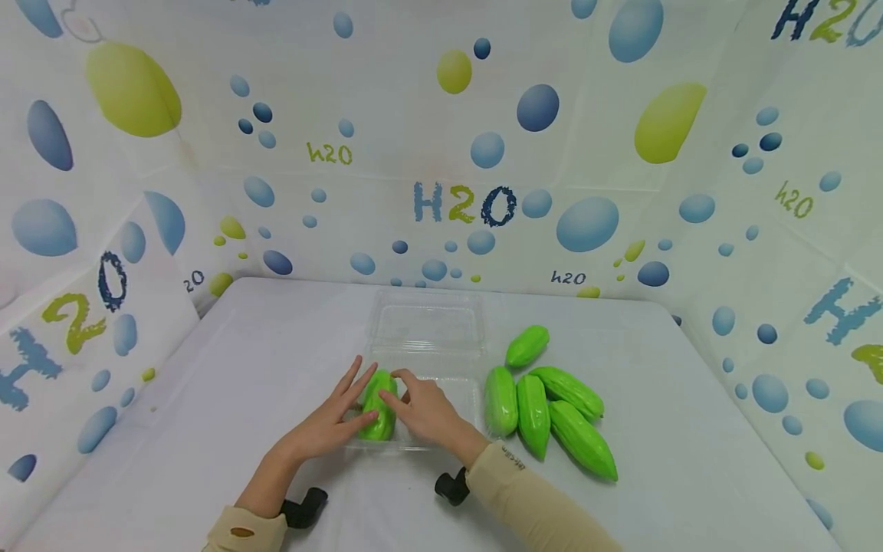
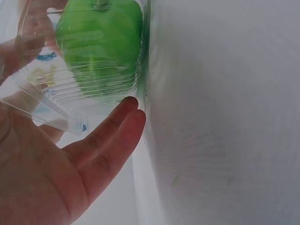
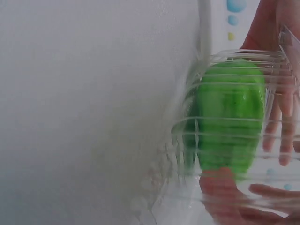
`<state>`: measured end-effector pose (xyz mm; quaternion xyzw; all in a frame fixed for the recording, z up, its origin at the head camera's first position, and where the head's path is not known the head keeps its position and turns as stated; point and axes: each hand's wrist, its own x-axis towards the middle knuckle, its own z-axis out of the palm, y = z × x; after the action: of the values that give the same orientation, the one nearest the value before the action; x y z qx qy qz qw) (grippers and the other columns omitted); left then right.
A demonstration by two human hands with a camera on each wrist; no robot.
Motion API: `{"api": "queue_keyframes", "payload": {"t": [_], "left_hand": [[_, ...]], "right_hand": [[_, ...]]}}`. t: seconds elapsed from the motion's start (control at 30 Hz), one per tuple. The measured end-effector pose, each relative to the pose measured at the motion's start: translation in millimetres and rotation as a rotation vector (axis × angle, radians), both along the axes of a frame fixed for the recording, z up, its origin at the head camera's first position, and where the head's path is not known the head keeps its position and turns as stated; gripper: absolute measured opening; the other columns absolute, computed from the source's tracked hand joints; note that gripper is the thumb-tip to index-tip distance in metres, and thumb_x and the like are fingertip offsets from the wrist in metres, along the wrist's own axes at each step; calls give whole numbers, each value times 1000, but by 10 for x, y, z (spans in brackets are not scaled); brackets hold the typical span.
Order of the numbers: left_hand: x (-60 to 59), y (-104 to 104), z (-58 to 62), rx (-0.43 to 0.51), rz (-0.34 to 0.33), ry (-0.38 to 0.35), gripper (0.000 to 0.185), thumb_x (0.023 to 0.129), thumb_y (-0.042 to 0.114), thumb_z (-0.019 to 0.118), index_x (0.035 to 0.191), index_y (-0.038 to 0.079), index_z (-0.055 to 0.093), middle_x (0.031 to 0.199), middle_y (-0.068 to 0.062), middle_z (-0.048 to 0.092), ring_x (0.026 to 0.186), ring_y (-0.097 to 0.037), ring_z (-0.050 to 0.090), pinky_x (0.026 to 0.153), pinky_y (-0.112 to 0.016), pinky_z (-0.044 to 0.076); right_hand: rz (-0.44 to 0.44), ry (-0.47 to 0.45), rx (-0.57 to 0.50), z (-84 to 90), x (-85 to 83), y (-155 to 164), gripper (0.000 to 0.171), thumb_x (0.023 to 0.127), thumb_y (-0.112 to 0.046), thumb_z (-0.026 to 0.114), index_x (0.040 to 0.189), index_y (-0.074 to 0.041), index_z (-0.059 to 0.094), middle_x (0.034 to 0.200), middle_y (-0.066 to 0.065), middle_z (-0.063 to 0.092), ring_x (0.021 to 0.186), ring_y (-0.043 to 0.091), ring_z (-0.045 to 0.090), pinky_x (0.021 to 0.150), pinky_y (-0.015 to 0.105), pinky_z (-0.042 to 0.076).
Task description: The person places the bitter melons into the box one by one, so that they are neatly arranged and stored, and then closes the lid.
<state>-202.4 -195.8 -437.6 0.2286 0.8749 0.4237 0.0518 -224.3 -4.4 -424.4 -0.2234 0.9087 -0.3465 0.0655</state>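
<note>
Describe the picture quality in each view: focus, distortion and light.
Head view: sharp and evenly lit, with wide-angle bending of the backdrop; the clear plastic clamshell tray is faint against the white table. Left wrist view: the left hand is close and soft; the green ridged gourd is warped by ribbed plastic. Right wrist view: soft focus, the gourd banded by ribs.
</note>
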Motion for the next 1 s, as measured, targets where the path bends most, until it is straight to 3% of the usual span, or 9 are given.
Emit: {"api": "queue_keyframes", "payload": {"t": [0.13,0.4,0.7,1.0], "left_hand": [[-12,2,0,-8,1,1,70,93,30,54,148,13,14,151,-18,-4,131,-48,17,88,-65,33],[-39,24,24,-26,-1,-23,69,93,33,53,148,13,16,151,-18,-4,123,-51,31,86,-62,37],[-58,20,36,-39,14,-23,71,92,32,54,147,10,17,150,-19,-4,124,-52,29,87,-62,37],[-96,20,19,-39,11,-28,71,92,34,54,148,14,15,151,-17,-5,125,-51,29,88,-62,36]], "right_hand": [[-17,8,26,52,0,54,57,93,-50,44,133,-9,44,85,3,64,65,7,56,57,22,45],[-58,92,44,163,-18,252,56,91,-52,45,134,-15,45,93,4,62,78,14,58,63,26,46],[-89,124,9,230,-94,433,61,87,-52,53,133,-13,46,97,10,63,86,23,59,69,31,47],[-141,142,10,274,-146,637,62,85,-53,55,133,-13,46,97,12,63,71,14,58,64,28,47]]}}
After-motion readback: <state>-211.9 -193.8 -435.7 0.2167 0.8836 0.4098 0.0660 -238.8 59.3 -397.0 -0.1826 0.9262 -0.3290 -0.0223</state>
